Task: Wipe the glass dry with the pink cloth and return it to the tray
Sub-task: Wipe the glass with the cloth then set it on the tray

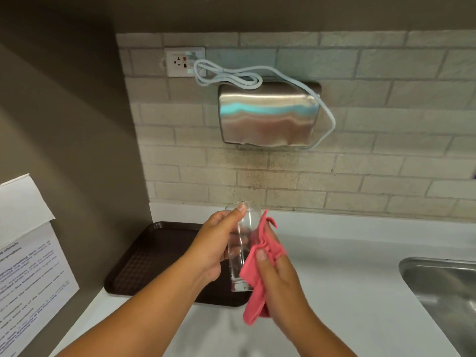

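A tall clear glass [242, 243] is held upright above the counter, my left hand [215, 243] wrapped around its left side with the thumb near the rim. My right hand [278, 279] grips the pink cloth [257, 274] and presses it against the glass's right side; the cloth hangs down below the palm. The dark brown tray [144, 258] lies on the counter under and to the left of the glass, partly hidden by my left hand and forearm.
A white counter [347, 253] runs along a tiled wall. A steel sink [443, 284] sits at the right edge. A metal hand dryer [268, 114] with a looped cord hangs on the wall above. Printed notices [28, 253] are on the left wall.
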A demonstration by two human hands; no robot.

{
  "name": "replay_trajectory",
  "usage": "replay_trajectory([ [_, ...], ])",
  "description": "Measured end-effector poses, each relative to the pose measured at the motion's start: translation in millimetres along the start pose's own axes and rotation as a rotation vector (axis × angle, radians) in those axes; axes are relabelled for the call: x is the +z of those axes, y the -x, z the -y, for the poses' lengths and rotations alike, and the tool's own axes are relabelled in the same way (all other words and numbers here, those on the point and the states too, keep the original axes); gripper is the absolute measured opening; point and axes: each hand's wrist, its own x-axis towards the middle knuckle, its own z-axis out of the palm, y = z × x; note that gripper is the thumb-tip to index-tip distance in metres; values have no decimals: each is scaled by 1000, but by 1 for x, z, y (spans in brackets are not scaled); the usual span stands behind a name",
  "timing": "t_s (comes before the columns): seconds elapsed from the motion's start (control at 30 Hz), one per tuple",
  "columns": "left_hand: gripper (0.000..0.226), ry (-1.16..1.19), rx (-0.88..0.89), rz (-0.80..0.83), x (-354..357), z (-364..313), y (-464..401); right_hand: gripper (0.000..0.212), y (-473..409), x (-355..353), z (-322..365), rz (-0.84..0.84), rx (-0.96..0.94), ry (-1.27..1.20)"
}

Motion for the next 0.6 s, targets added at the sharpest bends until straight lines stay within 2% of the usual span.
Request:
replay_trajectory([
  [0.1,66,-1,-25,2,-3,3,0,61,14,9,1,74,-208,389],
  [0.2,58,8,-38,2,-2,7,0,63,10,12,12,106,-230,678],
  [0.27,57,8,-33,-7,-1,7,0,63,3,14,21,92,-238,770],
  [0.37,58,36,-10,-18,-1,1,0,66,0,17,25,79,-261,784],
  [0.47,65,21,11,1,0,0,3,65,-5,15,23,39,-205,650],
  [0.6,46,18,2,7,0,10,4,62,-19,8,27,13,-131,480],
])
